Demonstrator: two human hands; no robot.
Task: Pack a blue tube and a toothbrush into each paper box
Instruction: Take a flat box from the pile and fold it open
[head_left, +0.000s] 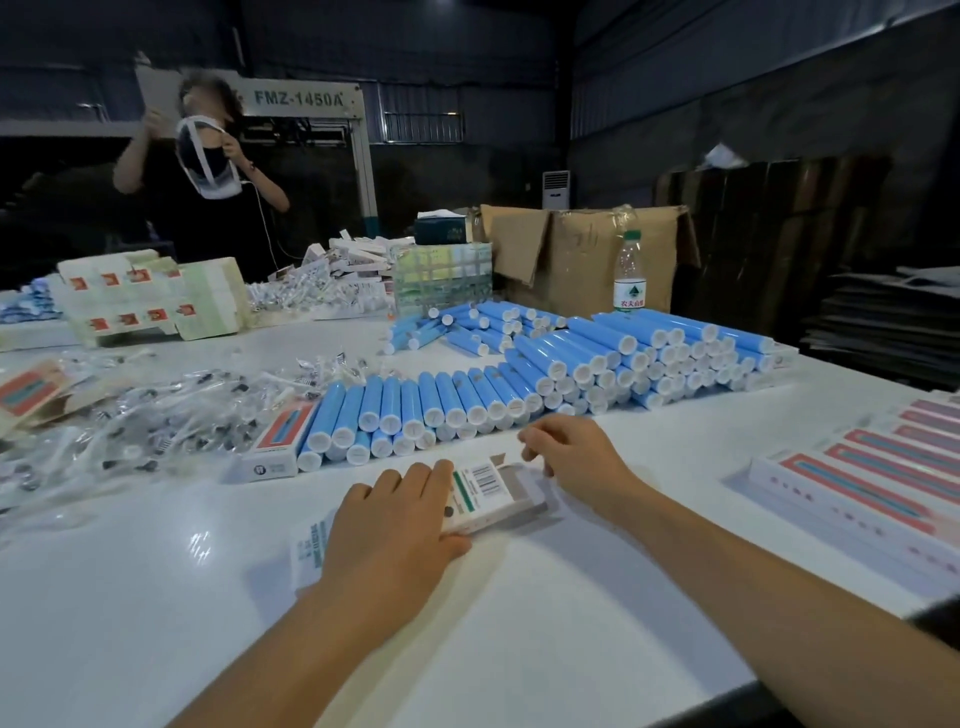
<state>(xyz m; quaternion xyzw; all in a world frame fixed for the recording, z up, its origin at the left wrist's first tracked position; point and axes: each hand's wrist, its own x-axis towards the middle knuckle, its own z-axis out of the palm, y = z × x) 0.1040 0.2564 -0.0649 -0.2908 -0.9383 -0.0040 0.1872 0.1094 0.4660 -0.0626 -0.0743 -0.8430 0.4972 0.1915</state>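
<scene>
In the head view, a paper box (488, 493) lies flat on the white table (156, 597), back side up, with a barcode near its far end. The left hand (395, 525) rests on the near part of the box, fingers straight and pressing it down, the thumb against its near edge. The right hand (576, 452) is at the far end of the box — its fingers are bent and touch the open end flap; whether they pinch the flap, I cannot tell. Just beyond both hands lie the blue tubes (519, 374) in rows and a stack, white caps facing the person. To the left is a heap of toothbrushes (156, 415) in clear wrappers. At the right lie packed boxes (872, 467) in a row.

Readable writing — "FMZ-1450A" on the machine (301, 98) behind. The water bottle (630, 275) has a label, but it is too small to read.
</scene>
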